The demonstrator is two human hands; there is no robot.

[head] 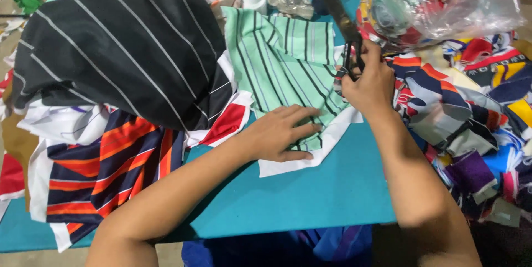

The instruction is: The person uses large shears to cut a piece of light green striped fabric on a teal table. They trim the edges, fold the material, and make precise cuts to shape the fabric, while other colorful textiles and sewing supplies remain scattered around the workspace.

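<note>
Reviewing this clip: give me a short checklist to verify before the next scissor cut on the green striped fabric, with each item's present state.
1. Left hand pressing the green striped fabric flat on the table: ok.
2. Right hand gripping the scissors: ok.
3. Left fingers apart from the blades: ok.
4. Blades open or shut on the fabric: cannot tell, blurred.
5. Fabric smooth along the cut: not ok, folds near the right edge.
6. Room around the work: not ok, black striped cloth and a scrap pile crowd both sides.
</note>
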